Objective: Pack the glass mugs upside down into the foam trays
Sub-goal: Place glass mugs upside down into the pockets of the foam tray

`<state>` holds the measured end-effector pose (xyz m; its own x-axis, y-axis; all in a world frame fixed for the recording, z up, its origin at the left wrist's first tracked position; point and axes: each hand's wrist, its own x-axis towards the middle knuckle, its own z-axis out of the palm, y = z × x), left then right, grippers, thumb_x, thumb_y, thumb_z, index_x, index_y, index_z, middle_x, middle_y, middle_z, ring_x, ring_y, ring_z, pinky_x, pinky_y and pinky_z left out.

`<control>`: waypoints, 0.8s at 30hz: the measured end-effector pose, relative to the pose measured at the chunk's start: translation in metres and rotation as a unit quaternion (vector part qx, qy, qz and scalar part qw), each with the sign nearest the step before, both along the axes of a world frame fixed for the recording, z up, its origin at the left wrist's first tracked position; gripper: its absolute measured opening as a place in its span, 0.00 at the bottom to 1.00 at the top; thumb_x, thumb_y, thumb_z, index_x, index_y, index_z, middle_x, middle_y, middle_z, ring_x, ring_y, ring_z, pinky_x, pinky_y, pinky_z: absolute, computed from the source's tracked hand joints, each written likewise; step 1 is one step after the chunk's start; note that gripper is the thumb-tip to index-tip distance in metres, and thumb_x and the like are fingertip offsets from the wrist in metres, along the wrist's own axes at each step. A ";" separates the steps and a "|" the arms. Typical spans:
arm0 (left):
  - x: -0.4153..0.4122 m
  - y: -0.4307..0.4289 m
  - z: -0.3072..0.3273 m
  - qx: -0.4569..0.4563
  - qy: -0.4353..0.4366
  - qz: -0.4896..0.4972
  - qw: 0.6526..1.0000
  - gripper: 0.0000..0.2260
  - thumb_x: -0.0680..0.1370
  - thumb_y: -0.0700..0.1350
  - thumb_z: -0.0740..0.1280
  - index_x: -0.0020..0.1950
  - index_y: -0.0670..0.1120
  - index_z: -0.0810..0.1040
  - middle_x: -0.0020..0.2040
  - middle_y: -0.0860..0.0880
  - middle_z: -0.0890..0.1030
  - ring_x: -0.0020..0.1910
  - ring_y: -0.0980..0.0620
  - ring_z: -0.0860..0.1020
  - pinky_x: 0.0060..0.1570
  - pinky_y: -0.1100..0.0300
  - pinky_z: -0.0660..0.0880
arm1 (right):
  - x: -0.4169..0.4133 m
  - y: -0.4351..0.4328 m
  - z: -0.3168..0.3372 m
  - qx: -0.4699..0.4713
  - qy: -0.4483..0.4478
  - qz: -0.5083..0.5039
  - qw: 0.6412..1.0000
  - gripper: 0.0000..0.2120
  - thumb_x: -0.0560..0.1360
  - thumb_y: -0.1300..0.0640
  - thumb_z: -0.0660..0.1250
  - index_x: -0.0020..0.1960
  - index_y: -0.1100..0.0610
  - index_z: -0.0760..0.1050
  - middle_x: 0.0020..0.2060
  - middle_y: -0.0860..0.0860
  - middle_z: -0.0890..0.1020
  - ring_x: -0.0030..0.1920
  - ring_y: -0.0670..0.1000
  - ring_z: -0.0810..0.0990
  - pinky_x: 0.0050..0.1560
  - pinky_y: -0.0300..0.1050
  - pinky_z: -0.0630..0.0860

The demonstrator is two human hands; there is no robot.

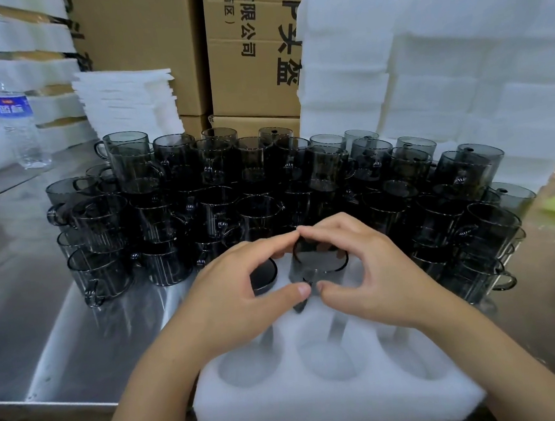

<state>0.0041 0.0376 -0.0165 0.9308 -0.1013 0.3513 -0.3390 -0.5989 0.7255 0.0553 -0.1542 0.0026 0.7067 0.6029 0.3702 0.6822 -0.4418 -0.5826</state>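
Both hands are around one smoky grey mug (pixel 320 258), which stands in the middle pocket of the far row of the foam tray (pixel 340 403). The left hand (pixel 240 294) and the right hand (pixel 379 275) curl round it from each side. The two index fingertips touch each other behind the mug, and the two thumbs almost meet in front, just at its handle, which points toward the person. So both hands are grasping this mug.

A second mug (pixel 264 275) sits in the pocket just left of it, dark round end up, partly hidden by the left hand. The three pockets of the near row show their bare white bottoms.

The tray lies at the near edge of a metal table (pixel 44 324). Behind it the loose mugs (pixel 217 188) stand crowded and stacked (in two layers, as far as I can see). Further back are cardboard boxes (pixel 249 61), with tall stacks of foam trays (pixel 475 68) on the right, and a pile of foam sheets (pixel 125 96) and a water bottle (pixel 17 125) on the left.
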 end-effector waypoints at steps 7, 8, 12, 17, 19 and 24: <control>0.002 0.000 0.000 0.040 0.000 -0.004 0.999 0.25 0.64 0.60 0.69 0.61 0.69 0.72 0.59 0.74 0.72 0.64 0.69 0.68 0.67 0.59 0.66 | 0.003 0.001 -0.001 0.034 -0.005 -0.059 0.998 0.17 0.72 0.47 0.70 0.60 0.49 0.79 0.50 0.40 0.75 0.52 0.38 0.73 0.53 0.28 0.65; 0.002 0.000 0.000 0.044 -0.002 -0.003 0.999 0.24 0.64 0.59 0.69 0.61 0.67 0.73 0.59 0.74 0.72 0.64 0.69 0.67 0.67 0.60 0.65 | 0.004 0.001 -0.002 0.055 -0.008 -0.079 0.995 0.14 0.72 0.49 0.71 0.57 0.50 0.81 0.48 0.41 0.75 0.51 0.39 0.74 0.52 0.29 0.66; 0.004 0.001 -0.001 0.062 -0.001 0.001 0.998 0.25 0.65 0.60 0.68 0.63 0.63 0.75 0.59 0.73 0.73 0.63 0.70 0.67 0.67 0.60 0.65 | 0.004 0.001 -0.004 -0.013 -0.022 -0.093 0.995 0.05 0.71 0.52 0.71 0.46 0.49 0.84 0.43 0.41 0.75 0.50 0.40 0.72 0.53 0.31 0.65; 0.004 0.001 0.000 0.078 -0.005 -0.012 0.997 0.20 0.66 0.59 0.67 0.57 0.68 0.75 0.58 0.75 0.72 0.63 0.69 0.67 0.65 0.60 0.66 | 0.006 0.000 -0.003 -0.026 -0.032 -0.096 0.995 0.04 0.70 0.51 0.72 0.45 0.46 0.83 0.43 0.42 0.75 0.50 0.41 0.73 0.52 0.33 0.67; 0.004 0.001 0.000 0.086 -0.005 -0.017 0.996 0.17 0.67 0.59 0.67 0.55 0.70 0.75 0.59 0.77 0.70 0.63 0.69 0.67 0.64 0.62 0.66 | 0.006 0.000 -0.003 -0.035 -0.029 -0.095 0.994 0.03 0.70 0.50 0.72 0.44 0.45 0.82 0.42 0.43 0.74 0.49 0.42 0.73 0.51 0.37 0.69; 0.005 0.000 0.000 0.099 -0.010 -0.013 0.995 0.13 0.67 0.60 0.65 0.51 0.70 0.77 0.58 0.79 0.68 0.62 0.71 0.65 0.59 0.67 0.64 | 0.005 0.002 -0.002 -0.058 -0.037 -0.099 0.993 0.04 0.70 0.54 0.68 0.40 0.46 0.81 0.40 0.43 0.73 0.46 0.42 0.72 0.47 0.38 0.70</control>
<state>0.0089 0.0379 -0.0167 0.9198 -0.1945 0.3408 -0.3698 -0.7201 0.5871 0.0605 -0.1524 0.0009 0.7892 0.4969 0.3609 0.6141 -0.6330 -0.4713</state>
